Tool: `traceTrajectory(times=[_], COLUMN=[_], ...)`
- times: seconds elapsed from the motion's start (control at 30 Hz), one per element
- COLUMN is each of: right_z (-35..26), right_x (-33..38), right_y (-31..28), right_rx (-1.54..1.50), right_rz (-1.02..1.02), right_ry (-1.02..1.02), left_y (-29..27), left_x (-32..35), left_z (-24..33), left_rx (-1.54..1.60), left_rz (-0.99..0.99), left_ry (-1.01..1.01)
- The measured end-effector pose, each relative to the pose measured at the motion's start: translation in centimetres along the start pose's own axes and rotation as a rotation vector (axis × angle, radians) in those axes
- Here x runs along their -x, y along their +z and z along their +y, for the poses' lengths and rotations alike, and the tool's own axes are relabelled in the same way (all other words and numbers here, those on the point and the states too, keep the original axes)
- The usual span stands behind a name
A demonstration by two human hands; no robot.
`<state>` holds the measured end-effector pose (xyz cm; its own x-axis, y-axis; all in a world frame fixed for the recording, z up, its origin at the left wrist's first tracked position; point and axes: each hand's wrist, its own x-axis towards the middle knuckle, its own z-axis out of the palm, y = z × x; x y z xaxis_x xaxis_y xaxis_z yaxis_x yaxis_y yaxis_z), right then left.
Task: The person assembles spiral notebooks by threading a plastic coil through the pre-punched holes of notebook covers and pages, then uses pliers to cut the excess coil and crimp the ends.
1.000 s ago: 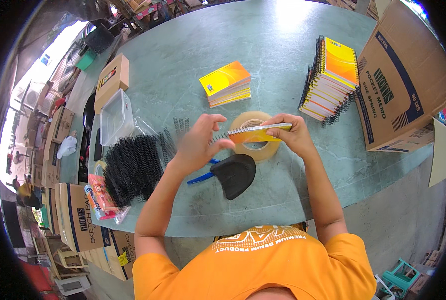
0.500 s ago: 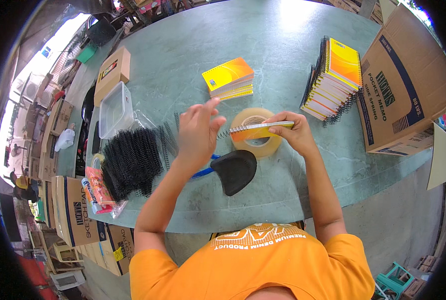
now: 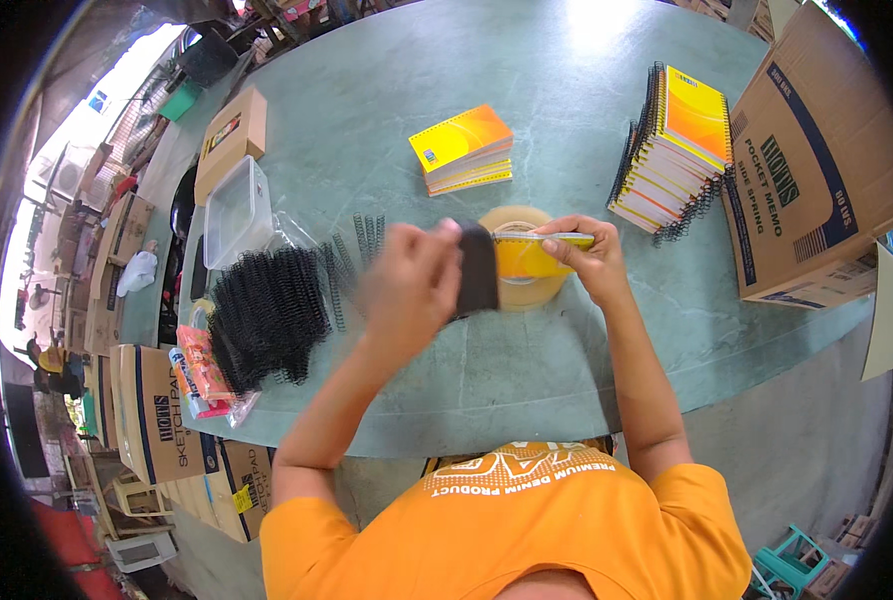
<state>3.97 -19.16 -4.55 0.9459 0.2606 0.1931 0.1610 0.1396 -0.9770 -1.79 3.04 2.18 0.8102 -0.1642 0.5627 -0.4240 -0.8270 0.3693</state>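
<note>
My right hand (image 3: 588,258) pinches a small yellow-and-orange spiral notebook (image 3: 528,261) by its right end, thumb on the near side. My left hand (image 3: 416,280), partly blurred, is closed on a tool with a rounded black pad (image 3: 478,266). The pad stands on edge against or just beside the notebook's left end; the tool's blue handle is hidden now. Behind the notebook a roll of clear tape (image 3: 506,213) lies on the table. A heap of black spiral coils (image 3: 268,318) lies left of my left hand, with several loose coils (image 3: 368,235) nearer it.
Beyond my hands sits a stack of punched yellow-orange memo pads (image 3: 461,145). Spiral-bound notebooks (image 3: 671,150) are piled at the right, beside a large cardboard box (image 3: 816,180). A clear plastic tub (image 3: 238,213) and a smaller cardboard box (image 3: 232,145) stand at the left.
My left hand, formerly empty with fingers spread, has taken up the black-padded tool from the table and brought it to the notebook's left end. The notebook stays in my right hand.
</note>
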Motion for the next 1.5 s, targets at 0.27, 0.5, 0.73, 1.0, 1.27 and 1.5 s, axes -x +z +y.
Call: traceTrajectory(times=[0.27, 0.5, 0.73, 1.0, 1.27, 1.5], right_z=[0.4, 1.1, 1.1, 1.1, 1.3, -0.1], right_x=[0.3, 0.1, 0.7, 0.6, 1.2, 0.9], right_y=[0.1, -0.1, -0.1, -0.6, -0.4, -0.2], right_rx=[0.059, 0.011, 0.086, 0.046, 0.087, 0.209], right_rz=[0.041, 0.029, 0.050, -0.033, -0.097, -0.186], right_ry=[-0.041, -0.044, -0.017, -0.003, 0.070, 0.088], left_y=[0.9, 1.8, 1.2, 0.8, 1.6, 1.9], left_x=[0.6, 0.8, -2.4, -3.8, -4.1, -4.3], left_z=[0.4, 0.4, 0.8, 1.0, 2.2, 3.4], left_rx=[0.105, 0.113, 0.148, 0.119, 0.123, 0.229], left_rz=[-0.202, -0.402, 0.330, 0.227, 0.172, 0.015], left_ry=[-0.014, 0.110, -0.111, 0.021, 0.109, 0.021])
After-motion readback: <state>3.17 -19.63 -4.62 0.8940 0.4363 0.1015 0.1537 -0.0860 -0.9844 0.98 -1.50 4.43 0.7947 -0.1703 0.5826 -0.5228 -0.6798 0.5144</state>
